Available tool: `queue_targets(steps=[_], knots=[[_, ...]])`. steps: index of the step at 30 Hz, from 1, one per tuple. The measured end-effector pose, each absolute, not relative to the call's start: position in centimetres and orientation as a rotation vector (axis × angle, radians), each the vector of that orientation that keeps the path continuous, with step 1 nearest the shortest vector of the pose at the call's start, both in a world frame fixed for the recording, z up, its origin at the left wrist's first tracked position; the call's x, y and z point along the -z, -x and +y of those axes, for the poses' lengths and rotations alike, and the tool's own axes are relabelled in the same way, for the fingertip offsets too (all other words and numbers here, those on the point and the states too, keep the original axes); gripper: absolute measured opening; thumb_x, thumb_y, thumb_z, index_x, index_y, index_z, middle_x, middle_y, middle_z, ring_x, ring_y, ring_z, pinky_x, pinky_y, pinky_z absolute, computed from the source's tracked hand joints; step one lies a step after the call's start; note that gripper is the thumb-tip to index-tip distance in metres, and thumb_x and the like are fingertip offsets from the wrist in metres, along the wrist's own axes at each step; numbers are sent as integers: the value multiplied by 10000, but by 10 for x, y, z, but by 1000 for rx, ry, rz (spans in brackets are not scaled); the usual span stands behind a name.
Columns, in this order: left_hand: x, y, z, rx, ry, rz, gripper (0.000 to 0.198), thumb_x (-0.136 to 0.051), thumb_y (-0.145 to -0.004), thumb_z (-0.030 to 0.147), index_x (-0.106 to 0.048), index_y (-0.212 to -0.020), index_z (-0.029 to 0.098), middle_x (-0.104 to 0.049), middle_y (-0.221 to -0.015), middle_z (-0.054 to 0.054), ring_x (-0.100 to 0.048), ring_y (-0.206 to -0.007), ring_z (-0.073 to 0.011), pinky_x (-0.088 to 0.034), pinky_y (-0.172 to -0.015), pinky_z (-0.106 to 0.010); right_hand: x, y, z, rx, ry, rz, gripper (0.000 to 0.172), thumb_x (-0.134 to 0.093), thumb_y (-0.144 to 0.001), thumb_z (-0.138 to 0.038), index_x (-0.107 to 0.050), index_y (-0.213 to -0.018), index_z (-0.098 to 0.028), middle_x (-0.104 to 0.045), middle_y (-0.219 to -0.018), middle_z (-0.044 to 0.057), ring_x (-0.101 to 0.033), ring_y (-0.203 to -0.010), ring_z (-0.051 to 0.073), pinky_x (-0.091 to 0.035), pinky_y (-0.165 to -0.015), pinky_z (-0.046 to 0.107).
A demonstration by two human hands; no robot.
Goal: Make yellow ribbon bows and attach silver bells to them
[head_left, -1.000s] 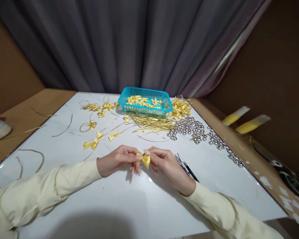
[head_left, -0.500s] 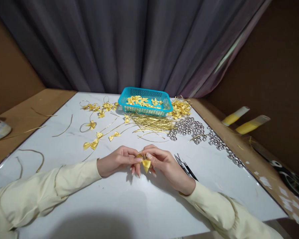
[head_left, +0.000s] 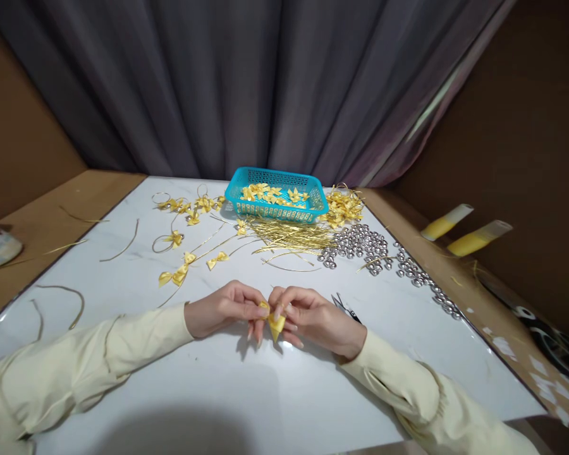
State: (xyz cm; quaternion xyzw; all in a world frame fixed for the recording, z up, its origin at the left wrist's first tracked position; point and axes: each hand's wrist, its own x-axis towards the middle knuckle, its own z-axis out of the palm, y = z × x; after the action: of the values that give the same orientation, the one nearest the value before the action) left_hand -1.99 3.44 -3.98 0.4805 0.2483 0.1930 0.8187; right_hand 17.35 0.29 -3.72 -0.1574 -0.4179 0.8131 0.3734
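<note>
Between both hands, above the white tabletop, is a yellow ribbon bow [head_left: 277,326]. My left hand [head_left: 232,308] pinches one side of it between thumb and fingertips. My right hand [head_left: 313,316] closes its thumb and index finger on the bow near its middle. The fingers cover part of the bow, and any cord at its centre is hard to make out. Small black-handled snips [head_left: 347,308] lie just beyond my right hand, partly hidden by it. Loose yellow bows [head_left: 174,274] lie past my left hand, some on gold cord.
A blue basket [head_left: 279,216] with yellow bows stands at the back. Before it lie gold cord pieces [head_left: 294,235]; to the right are silver rings or beads [head_left: 360,241] and a bow pile [head_left: 344,208]. Black scissors [head_left: 545,335] and yellow-filled tubes [head_left: 481,237] sit at the right.
My right hand has shifted slightly left and its fingers have curled in over the bow's middle. The bow has turned a little; my left hand has barely moved.
</note>
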Motion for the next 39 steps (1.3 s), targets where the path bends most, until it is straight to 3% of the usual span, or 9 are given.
queue_targets(steps=[7,13,16,22,26,30,39], knots=[[39,19,36,-473,-920,538,219,-751,-677,311,-684,-692,103,-649,-524,-42,-541,-460,-107,-385,-517,-216,39,-176,4,-2105,409,-1043,166,-644,-812,-214,-721,-959,-224,-425,-574,-33,-386,-521,63,-353,-438,175],[40,19,38,-489,-896,541,239,-749,-669,329,-657,-674,109,-618,-499,-24,-518,-468,-105,-394,-536,-224,38,-180,5,-2113,398,-1092,108,-698,-719,-163,-760,-806,-176,-468,-573,-18,-445,-468,68,-338,-444,224],[39,18,37,-472,-903,546,264,-762,-644,341,-648,-667,104,-623,-494,-31,-518,-458,-108,-393,-540,-230,36,-182,5,-2122,414,-1109,122,-680,-745,-196,-751,-830,-143,-459,-551,-23,-442,-455,70,-324,-443,225],[35,18,34,-470,-955,575,254,-754,-648,321,-629,-611,103,-631,-471,-42,-525,-447,-116,-368,-531,-231,28,-179,1,-1927,704,-1246,284,-712,-729,-217,-583,-977,-164,-426,-532,-89,-364,-444,48,-298,-437,183],[35,18,33,-515,-993,606,243,-740,-655,324,-634,-631,107,-613,-446,-23,-493,-409,-100,-346,-500,-222,28,-174,-4,-1722,898,-1447,379,-765,-653,-216,-470,-891,-194,-366,-509,-130,-323,-460,44,-292,-484,178],[36,17,33,-537,-1004,613,243,-739,-640,319,-627,-610,106,-606,-437,-21,-485,-408,-95,-334,-490,-215,27,-173,-5,-1574,1041,-1629,201,-671,-736,-294,-555,-771,-134,-378,-532,-86,-317,-497,53,-265,-490,196],[39,19,34,-523,-1030,589,233,-730,-645,308,-627,-606,103,-597,-431,-24,-473,-400,-94,-325,-469,-217,23,-178,-4,-1771,981,-1411,267,-736,-677,-353,-634,-676,-106,-444,-465,-63,-344,-427,47,-247,-449,209]])
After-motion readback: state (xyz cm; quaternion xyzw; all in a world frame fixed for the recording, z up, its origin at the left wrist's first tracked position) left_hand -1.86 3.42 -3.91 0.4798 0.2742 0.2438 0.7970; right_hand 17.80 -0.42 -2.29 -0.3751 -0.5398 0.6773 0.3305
